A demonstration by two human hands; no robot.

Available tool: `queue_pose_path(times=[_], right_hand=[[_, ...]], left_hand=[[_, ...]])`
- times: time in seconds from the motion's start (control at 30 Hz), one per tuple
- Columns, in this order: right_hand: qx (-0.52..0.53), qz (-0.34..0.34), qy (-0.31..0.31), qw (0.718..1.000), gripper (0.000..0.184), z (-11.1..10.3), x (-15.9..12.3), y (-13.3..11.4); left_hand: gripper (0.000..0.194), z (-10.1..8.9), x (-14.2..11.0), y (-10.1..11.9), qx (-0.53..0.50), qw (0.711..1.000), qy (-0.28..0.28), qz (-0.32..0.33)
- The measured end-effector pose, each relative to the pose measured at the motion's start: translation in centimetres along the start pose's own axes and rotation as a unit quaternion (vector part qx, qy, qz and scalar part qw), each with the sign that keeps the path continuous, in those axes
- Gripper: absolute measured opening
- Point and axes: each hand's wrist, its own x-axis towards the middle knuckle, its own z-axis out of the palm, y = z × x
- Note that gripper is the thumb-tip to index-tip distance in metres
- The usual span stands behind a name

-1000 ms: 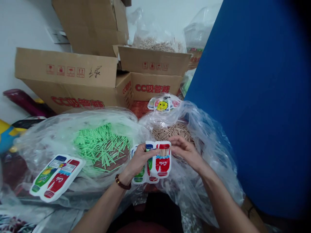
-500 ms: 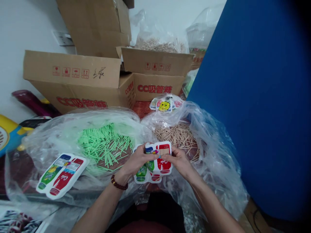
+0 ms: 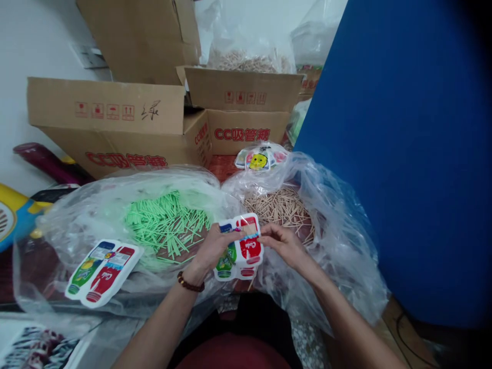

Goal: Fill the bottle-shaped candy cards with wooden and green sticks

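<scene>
My left hand [image 3: 216,247] grips a flat, bottle-shaped packet [image 3: 250,248], its thumb lying across the front. The packet has a red cola half and a green half, with thin tan sticks showing in a window near the top of the red half. At its right edge, the bent fingers and thumb of my right hand [image 3: 282,243] pinch the border. Another similar packet [image 3: 223,271] lies beneath, mostly covered. Tan sticks [image 3: 282,207] are heaped in an open clear plastic bag just beyond my right hand. Light green sticks [image 3: 169,220] fill another bag beyond my left hand.
A matching packet [image 3: 103,271] lies on the left bag's plastic. Behind stand two open cardboard boxes, one on the left [image 3: 115,118] and one on the right [image 3: 249,120]. Packets with a yellow face [image 3: 258,161] lie before them. A blue panel [image 3: 392,169] borders the right.
The held packet has shifted left relative to my right hand. My right thumb has slid from the packet's front to its right edge. The camera view has shifted slightly.
</scene>
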Motion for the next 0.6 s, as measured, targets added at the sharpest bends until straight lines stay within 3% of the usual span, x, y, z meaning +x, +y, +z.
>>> queue_pose_path(times=[0.07, 0.2, 0.3, 0.37, 0.5, 0.6], right_hand=[[-0.134, -0.051, -0.043, 0.989, 0.010, -0.2, -1.2, -0.3], [-0.311, -0.133, -0.194, 0.921, 0.019, 1.3, -4.1, -0.7], [-0.431, -0.165, -0.231, 0.856, 0.020, 3.2, -5.2, 0.1], [-0.479, -0.181, -0.231, 0.828, 0.019, 4.2, -5.3, 1.0], [-0.488, -0.200, -0.221, 0.820, 0.019, 4.7, -4.6, 2.0], [-0.442, -0.198, -0.237, 0.842, 0.019, 3.8, -4.4, 1.7]], left_hand=[[0.022, -0.8, -0.1, 0.2, -0.016, 1.000, 0.023, -0.001], [0.023, -2.1, -0.3, 0.0, -0.025, 0.999, 0.045, -0.003], [0.028, -2.3, -0.5, -0.3, -0.020, 0.999, 0.043, -0.012], [0.029, -2.4, -0.6, -0.3, -0.020, 0.999, 0.031, -0.019], [0.027, -2.5, -0.9, -0.1, -0.035, 0.999, 0.001, -0.019], [0.029, -2.7, -1.2, -0.2, -0.046, 0.999, -0.011, -0.012]])
